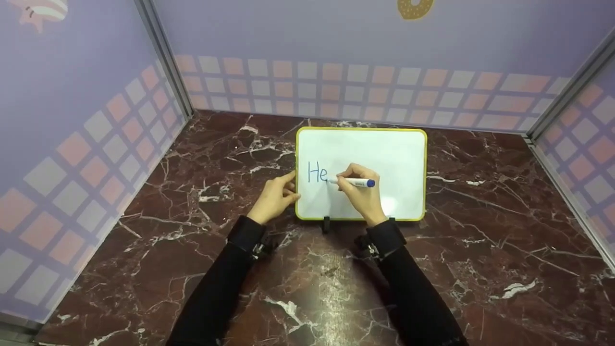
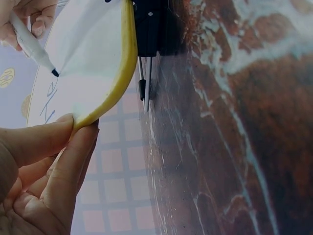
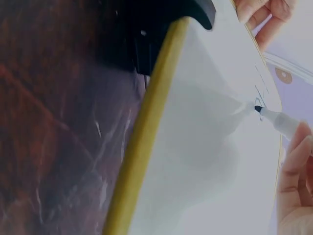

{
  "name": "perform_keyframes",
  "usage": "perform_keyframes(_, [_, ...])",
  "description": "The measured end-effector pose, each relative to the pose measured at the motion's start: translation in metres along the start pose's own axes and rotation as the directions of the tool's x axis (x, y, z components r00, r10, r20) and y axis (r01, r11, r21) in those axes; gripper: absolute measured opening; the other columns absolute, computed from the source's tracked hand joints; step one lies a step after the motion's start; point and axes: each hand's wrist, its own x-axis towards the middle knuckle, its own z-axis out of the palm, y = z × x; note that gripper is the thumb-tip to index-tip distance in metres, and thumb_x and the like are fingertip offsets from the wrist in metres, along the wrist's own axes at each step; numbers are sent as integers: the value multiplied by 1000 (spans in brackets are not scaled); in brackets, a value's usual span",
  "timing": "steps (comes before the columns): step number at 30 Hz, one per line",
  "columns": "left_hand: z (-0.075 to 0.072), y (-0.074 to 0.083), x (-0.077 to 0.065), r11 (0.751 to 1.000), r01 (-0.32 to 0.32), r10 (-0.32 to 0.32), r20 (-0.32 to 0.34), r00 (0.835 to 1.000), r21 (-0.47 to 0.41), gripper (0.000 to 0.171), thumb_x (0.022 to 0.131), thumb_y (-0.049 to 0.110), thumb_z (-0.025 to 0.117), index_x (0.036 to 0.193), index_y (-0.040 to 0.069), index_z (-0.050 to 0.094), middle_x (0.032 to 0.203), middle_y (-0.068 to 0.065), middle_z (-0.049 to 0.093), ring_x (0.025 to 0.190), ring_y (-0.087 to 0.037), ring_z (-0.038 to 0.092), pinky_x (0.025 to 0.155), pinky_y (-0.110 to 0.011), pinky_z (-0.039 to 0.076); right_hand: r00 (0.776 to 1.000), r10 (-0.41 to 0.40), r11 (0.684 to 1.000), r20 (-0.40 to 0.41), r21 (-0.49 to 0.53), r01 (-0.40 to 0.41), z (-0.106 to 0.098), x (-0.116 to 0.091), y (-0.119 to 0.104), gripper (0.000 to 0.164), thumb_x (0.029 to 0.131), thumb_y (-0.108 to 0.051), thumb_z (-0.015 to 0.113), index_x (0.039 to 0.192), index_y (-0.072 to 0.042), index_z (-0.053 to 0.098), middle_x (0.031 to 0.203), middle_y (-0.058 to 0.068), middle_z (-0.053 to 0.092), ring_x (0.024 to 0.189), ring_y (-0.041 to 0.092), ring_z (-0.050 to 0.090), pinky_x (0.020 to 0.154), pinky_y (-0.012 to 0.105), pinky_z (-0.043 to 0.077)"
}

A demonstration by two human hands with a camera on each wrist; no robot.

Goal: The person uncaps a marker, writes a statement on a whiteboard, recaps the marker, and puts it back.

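A small whiteboard [image 1: 403,158] with a yellow frame leans back on a black stand [image 1: 326,225]. Blue letters "He" [image 1: 317,172] are written on its left part. My right hand [image 1: 365,190] holds a white marker [image 1: 356,182] with a blue end, its dark tip at the end of the "e"; in the right wrist view the marker [image 3: 281,122] meets the board there. At the board's left edge, my left hand [image 1: 275,196] pinches the yellow frame [image 2: 117,90] between thumb and fingers, as the left wrist view shows.
The board stands on a dark red marbled tabletop [image 1: 480,269]. Behind it rises a lilac wall [image 1: 288,29] with pink and white squares, and side panels [image 1: 72,120] close off the left and right.
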Motion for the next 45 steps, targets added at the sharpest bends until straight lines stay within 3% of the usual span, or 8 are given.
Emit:
perform_keyframes(2, [0, 0, 0, 1000, 0, 0, -1, 1000, 0, 63, 91, -2, 67, 147, -8, 38, 108, -26, 67, 97, -35, 71, 86, -36, 61, 1000, -21, 1000, -17, 2, 21, -2, 1, 0, 12, 81, 17, 59, 71, 11, 62, 73, 30, 69, 56, 32, 65, 53, 11, 47])
perform_keyframes(8, [1, -1, 1, 1000, -11, 11, -9, 1000, 1, 63, 90, -2, 67, 146, -8, 39, 106, -26, 67, 95, -36, 72, 84, -36, 62, 995, -54, 997, -88, 49, 58, -8, 4, 2, 5, 83, 14, 62, 79, 14, 64, 80, 32, 69, 60, 5, 64, 55, 11, 49])
perform_keyframes(19, [1, 1, 0, 1000, -11, 11, -4, 1000, -12, 63, 90, -3, 67, 146, -9, 39, 107, -26, 67, 96, -36, 71, 84, -35, 62, 994, 9, 996, -109, 89, 0, -8, 6, 12, 6, 87, 9, 67, 91, 13, 69, 96, 28, 72, 78, 36, 73, 67, 15, 58])
perform_keyframes(23, [1, 0, 0, 1000, -2, 2, 0, 1000, -11, 63, 91, -2, 67, 147, -7, 39, 108, -25, 67, 97, -35, 71, 85, -35, 62, 994, 33, 995, -102, 99, -23, -8, 6, 14, 7, 88, 9, 66, 92, 13, 69, 98, 29, 71, 79, 32, 74, 68, 15, 58])
perform_keyframes(31, [0, -1, 1, 1000, -9, 9, -4, 1000, -4, 64, 90, -2, 67, 147, -7, 39, 106, -26, 67, 95, -36, 71, 84, -36, 62, 998, 17, 998, -54, 60, -14, -10, 5, 9, 5, 84, 11, 64, 83, 15, 67, 90, 32, 71, 67, 8, 69, 62, 13, 56])
perform_keyframes(38, [0, -2, 1, 1000, -17, 17, -11, 1000, 1, 64, 89, -3, 68, 146, -8, 40, 106, -26, 67, 95, -36, 71, 85, -36, 62, 999, 33, 999, 28, -4, -33, -16, 6, 3, 11, 81, 16, 58, 72, 13, 64, 80, 32, 70, 61, 39, 66, 54, 11, 49])
perform_keyframes(40, [0, -2, 1, 1000, -19, 19, -11, 1000, -2, 63, 89, -3, 68, 146, -9, 40, 106, -26, 67, 95, -36, 71, 85, -36, 62, 999, 38, 999, 34, -15, -37, -18, 7, 2, 12, 81, 16, 57, 71, 12, 63, 80, 31, 70, 59, 36, 66, 53, 11, 48])
perform_keyframes(45, [1, -1, 1, 1000, -17, 17, -8, 1000, -6, 63, 90, -3, 68, 146, -8, 40, 106, -25, 67, 95, -35, 71, 84, -36, 62, 999, 21, 1000, -37, 1, -21, -22, 7, 2, 10, 83, 15, 59, 74, 13, 63, 81, 32, 70, 57, 11, 63, 53, 11, 47])
